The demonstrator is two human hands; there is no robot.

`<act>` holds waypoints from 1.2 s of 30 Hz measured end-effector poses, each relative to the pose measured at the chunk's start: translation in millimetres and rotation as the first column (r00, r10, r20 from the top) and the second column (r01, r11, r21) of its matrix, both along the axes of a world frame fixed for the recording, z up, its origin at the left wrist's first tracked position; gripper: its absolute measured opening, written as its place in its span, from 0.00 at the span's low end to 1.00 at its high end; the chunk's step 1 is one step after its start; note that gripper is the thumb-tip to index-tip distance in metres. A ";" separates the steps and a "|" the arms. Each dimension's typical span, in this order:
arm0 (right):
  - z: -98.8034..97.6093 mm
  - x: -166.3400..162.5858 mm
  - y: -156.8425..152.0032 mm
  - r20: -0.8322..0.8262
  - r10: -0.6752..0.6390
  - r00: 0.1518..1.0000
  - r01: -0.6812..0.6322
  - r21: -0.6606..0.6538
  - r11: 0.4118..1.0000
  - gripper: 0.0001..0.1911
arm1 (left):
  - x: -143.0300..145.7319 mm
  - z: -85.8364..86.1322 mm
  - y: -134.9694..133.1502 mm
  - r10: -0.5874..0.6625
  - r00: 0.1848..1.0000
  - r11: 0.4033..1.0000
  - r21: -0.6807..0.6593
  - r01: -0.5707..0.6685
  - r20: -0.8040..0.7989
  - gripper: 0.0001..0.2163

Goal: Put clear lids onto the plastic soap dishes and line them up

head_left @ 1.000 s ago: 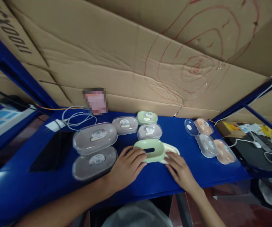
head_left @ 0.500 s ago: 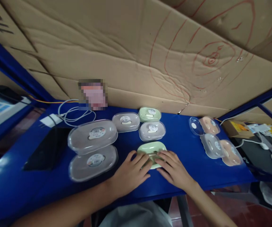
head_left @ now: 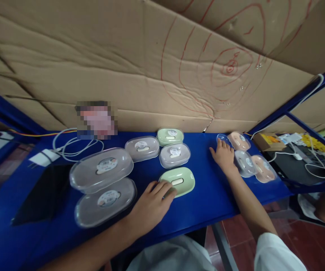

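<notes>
A light green oval plastic box (head_left: 186, 183) with a pale bar-shaped piece in a slot on top lies in front of me. My left hand (head_left: 155, 201) rests at its left end, fingers spread and touching the rim. Farther right, my right hand (head_left: 224, 156) reaches out with its fingers stretched over a small clear plastic lid (head_left: 222, 137). Its fingertips cover part of that lid; whether they grip it is not visible. Beside this hand are a peach oval box (head_left: 239, 140), a clear-covered grey one (head_left: 245, 164) and a second peach box (head_left: 264, 169).
Several clear-covered oval boxes with round labels, such as a large grey one (head_left: 89, 169) and a green one (head_left: 170, 136), stand left and behind on the blue table (head_left: 202, 203). A white charger (head_left: 44, 156) with cable and a black flat item (head_left: 42, 192) lie left. Cardboard (head_left: 123, 56) walls the back.
My right hand has left the green box and moved right and away to the clear lid. My left hand stays at the box's left end. The view has shifted right.
</notes>
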State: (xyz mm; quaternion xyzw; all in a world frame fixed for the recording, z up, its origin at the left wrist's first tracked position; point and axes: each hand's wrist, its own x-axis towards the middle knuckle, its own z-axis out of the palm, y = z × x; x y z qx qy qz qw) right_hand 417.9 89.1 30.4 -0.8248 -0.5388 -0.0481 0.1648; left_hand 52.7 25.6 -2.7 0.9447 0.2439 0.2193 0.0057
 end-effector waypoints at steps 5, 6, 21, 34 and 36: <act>3.3 8.1 8.8 -0.193 0.114 0.975 -0.127 -0.061 0.990 0.23 | -2.1 1.7 2.6 0.031 0.999 0.999 -0.010 -0.031 -0.015 0.11; 5.8 8.6 2.9 -0.231 0.164 0.959 -0.183 -0.063 0.981 0.22 | -2.4 1.8 3.2 0.037 0.999 0.999 -0.012 -0.037 -0.015 0.11; -19.3 12.0 -8.9 -0.188 0.435 0.880 -0.413 0.148 0.899 0.28 | -2.3 2.3 8.1 0.042 0.998 0.991 -0.131 -0.036 0.046 0.11; 13.9 2.4 -25.6 -0.260 0.503 0.824 -0.475 0.166 0.864 0.21 | -5.4 -0.3 12.2 0.093 0.986 0.971 -0.230 -0.059 0.141 0.09; 10.8 0.4 -25.5 -0.232 0.536 0.811 -0.519 0.135 0.844 0.22 | -5.4 0.6 12.3 0.098 0.985 0.966 -0.251 -0.061 0.141 0.08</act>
